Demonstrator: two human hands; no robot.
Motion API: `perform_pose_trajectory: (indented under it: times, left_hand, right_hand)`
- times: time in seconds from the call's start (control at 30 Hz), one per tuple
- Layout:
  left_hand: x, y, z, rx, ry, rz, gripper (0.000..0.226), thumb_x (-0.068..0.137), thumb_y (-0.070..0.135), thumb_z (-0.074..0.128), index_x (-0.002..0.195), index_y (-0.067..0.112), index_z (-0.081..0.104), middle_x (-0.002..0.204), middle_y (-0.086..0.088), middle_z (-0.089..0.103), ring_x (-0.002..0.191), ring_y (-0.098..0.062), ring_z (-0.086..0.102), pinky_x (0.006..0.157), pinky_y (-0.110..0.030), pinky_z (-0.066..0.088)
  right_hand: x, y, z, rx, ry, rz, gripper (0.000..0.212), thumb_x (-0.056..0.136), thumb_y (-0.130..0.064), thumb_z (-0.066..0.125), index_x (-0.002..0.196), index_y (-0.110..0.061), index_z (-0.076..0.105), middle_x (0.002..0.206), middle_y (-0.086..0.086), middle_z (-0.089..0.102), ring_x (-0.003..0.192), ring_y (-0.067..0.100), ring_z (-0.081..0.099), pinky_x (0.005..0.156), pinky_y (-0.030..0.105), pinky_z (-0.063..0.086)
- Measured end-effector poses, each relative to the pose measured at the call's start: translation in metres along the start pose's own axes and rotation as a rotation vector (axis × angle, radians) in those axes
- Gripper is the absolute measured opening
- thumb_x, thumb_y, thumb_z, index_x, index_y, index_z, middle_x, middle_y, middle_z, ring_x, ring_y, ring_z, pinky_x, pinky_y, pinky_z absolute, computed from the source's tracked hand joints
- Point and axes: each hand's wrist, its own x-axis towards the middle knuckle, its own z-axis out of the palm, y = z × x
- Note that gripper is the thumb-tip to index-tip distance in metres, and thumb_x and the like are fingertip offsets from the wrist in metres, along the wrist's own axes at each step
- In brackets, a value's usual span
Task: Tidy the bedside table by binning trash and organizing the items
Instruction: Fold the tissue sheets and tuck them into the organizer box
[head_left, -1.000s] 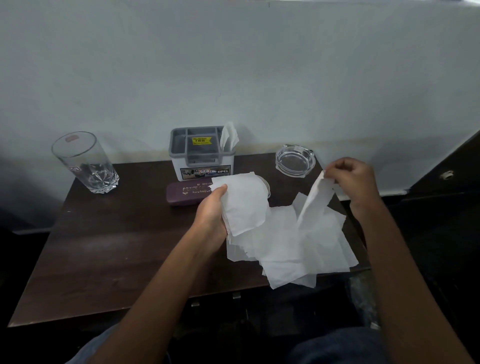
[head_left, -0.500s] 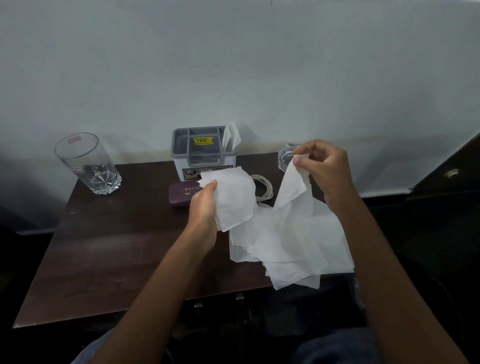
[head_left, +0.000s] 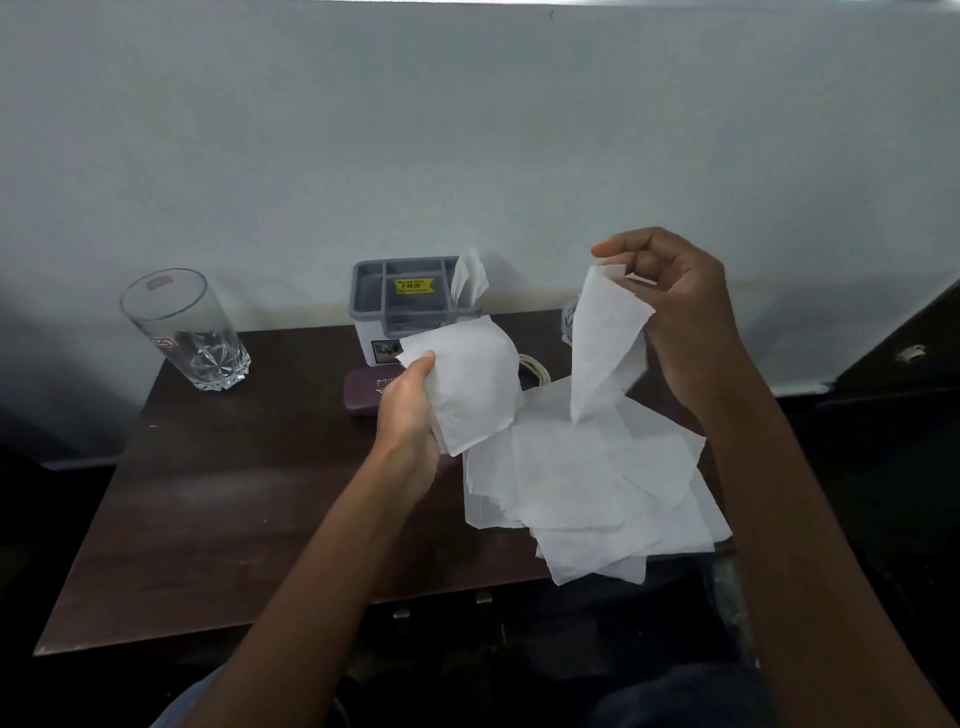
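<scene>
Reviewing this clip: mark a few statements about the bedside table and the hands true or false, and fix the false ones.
1. The left hand and the right hand each hold a tissue sheet. True.
2. The glass lies on its side. False: it stands upright at the back left of the table.
3. A white tissue sticks up out of the grey organizer. True.
4. The purple case sits inside the organizer. False: it lies on the table in front of it.

We see only a sliver of a glass piece (head_left: 569, 319) behind the raised tissue (head_left: 605, 338). The left hand (head_left: 410, 415) hides part of the purple case (head_left: 362, 399), and the folded tissue (head_left: 467, 384) hides most of a cord (head_left: 535, 365).
</scene>
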Motion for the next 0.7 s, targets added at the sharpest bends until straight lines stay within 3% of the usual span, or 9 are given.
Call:
perform_pose_trajectory:
  times: [0.1, 0.2, 0.3, 0.4, 0.53, 0.7]
  left_hand:
    - [-0.005, 0.000, 0.002, -0.051, -0.132, -0.143, 0.026, 0.095, 0.027, 0.046, 0.113, 0.012, 0.058, 0.102, -0.008, 0.068, 0.085, -0.025, 0.065, 0.065, -0.040, 0.051]
    - [-0.009, -0.004, 0.005, -0.074, -0.249, -0.202, 0.033, 0.097, 0.025, 0.042, 0.121, 0.010, 0.057, 0.102, -0.008, 0.068, 0.088, -0.025, 0.064, 0.071, -0.041, 0.050]
    - [-0.011, -0.007, 0.007, -0.063, -0.313, -0.208, 0.032, 0.097, 0.026, 0.039, 0.114, 0.010, 0.061, 0.097, -0.006, 0.070, 0.088, -0.022, 0.065, 0.073, -0.037, 0.051]
    - [-0.012, -0.007, 0.007, -0.078, -0.333, -0.193, 0.033, 0.097, 0.027, 0.038, 0.113, 0.009, 0.061, 0.102, -0.008, 0.069, 0.091, -0.022, 0.065, 0.077, -0.035, 0.052]
    - [-0.011, -0.006, 0.006, -0.139, -0.310, -0.203, 0.034, 0.099, 0.030, 0.036, 0.112, 0.010, 0.061, 0.107, -0.009, 0.068, 0.099, -0.025, 0.063, 0.079, -0.039, 0.050]
    - [-0.009, -0.008, 0.007, -0.137, -0.330, -0.210, 0.046, 0.099, 0.041, 0.032, 0.126, 0.013, 0.057, 0.117, -0.009, 0.067, 0.102, -0.025, 0.064, 0.083, -0.040, 0.050]
  right_hand:
    - [-0.003, -0.005, 0.006, -0.142, -0.119, 0.006, 0.018, 0.079, -0.001, 0.066, 0.089, -0.016, 0.066, 0.077, 0.005, 0.065, 0.064, 0.006, 0.059, 0.062, 0.015, 0.045]
    - [-0.004, -0.001, 0.017, -0.191, -0.134, 0.029, 0.020, 0.077, 0.002, 0.067, 0.093, -0.011, 0.066, 0.074, 0.007, 0.063, 0.062, 0.011, 0.056, 0.059, 0.018, 0.045]
    - [-0.003, 0.008, 0.026, -0.215, -0.110, 0.076, 0.022, 0.076, 0.005, 0.065, 0.093, -0.009, 0.065, 0.067, 0.002, 0.059, 0.059, 0.014, 0.053, 0.059, 0.023, 0.043]
    - [-0.003, 0.020, 0.031, -0.272, -0.085, 0.102, 0.022, 0.076, 0.004, 0.061, 0.094, -0.009, 0.064, 0.074, 0.013, 0.061, 0.065, 0.022, 0.054, 0.064, 0.031, 0.045]
    - [-0.003, 0.028, 0.032, -0.294, -0.022, 0.120, 0.024, 0.078, 0.002, 0.059, 0.098, -0.008, 0.065, 0.080, 0.014, 0.063, 0.070, 0.022, 0.056, 0.070, 0.038, 0.051]
    - [-0.004, 0.028, 0.034, -0.259, -0.040, 0.128, 0.023, 0.080, 0.002, 0.060, 0.101, -0.006, 0.064, 0.083, 0.012, 0.063, 0.070, 0.017, 0.055, 0.065, 0.024, 0.046]
